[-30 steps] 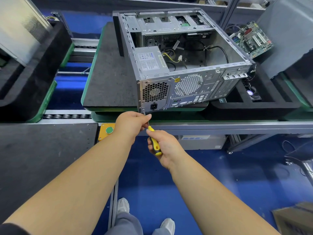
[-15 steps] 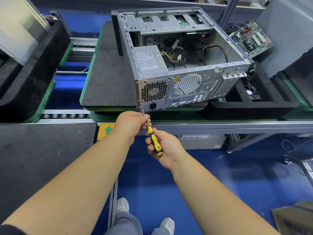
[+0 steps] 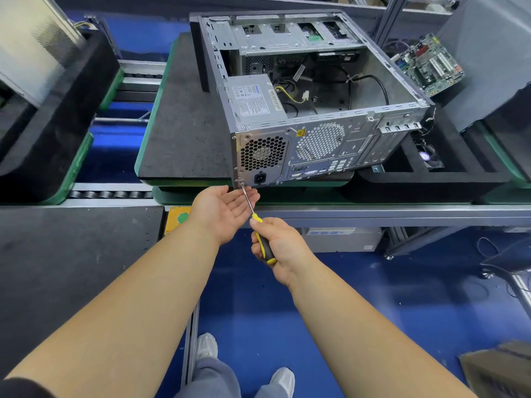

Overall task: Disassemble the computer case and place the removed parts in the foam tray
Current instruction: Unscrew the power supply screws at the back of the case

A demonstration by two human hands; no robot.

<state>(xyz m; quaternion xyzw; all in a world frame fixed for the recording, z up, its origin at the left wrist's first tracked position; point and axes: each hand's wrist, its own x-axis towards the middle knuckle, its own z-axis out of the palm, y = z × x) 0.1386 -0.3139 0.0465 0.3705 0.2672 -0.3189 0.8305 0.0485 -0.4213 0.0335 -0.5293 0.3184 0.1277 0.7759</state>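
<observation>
- Factory line, blue floor, roller conveyor; worktop (image 3: pixel 184 133) is a dark mat on a green pallet at 12 o'clock from the person.
- Case (image 3: pixel 316 110) lies on its side on the worktop, side panel off, rear face toward the camera.
- Done so far, judging by the layout: board (image 3: pixel 428 64) is out and sits at 2 o'clock; main bay of the case looks bare except for loose cables.
- Still in: PSU (image 3: pixel 253 96) in the near-left corner, plus drive cage at the far end.
- Tray (image 3: pixel 425 179) is at 3 o'clock, just beside the case; a small fan (image 3: pixel 425 156) lies in one pocket.
- Right hand (image 3: pixel 275 242) is closed round the yellow-black screwdriver (image 3: pixel 263 242); its tip is on a screw at the rear panel's lower-left corner, beside the power socket.
- Left hand (image 3: pixel 224 211) is palm-up with fingers spread, cupped under the shaft, holding nothing; probably ready to catch the screw.
- Step looks like freeing the PSU; task maybe halfway.
- Hard to tell: whether the screw is already loose, too small. How many other PSU screws remain is unclear.
- Tray's right end and the other pockets are cut off or in shadow; the case's underside is hidden.
</observation>
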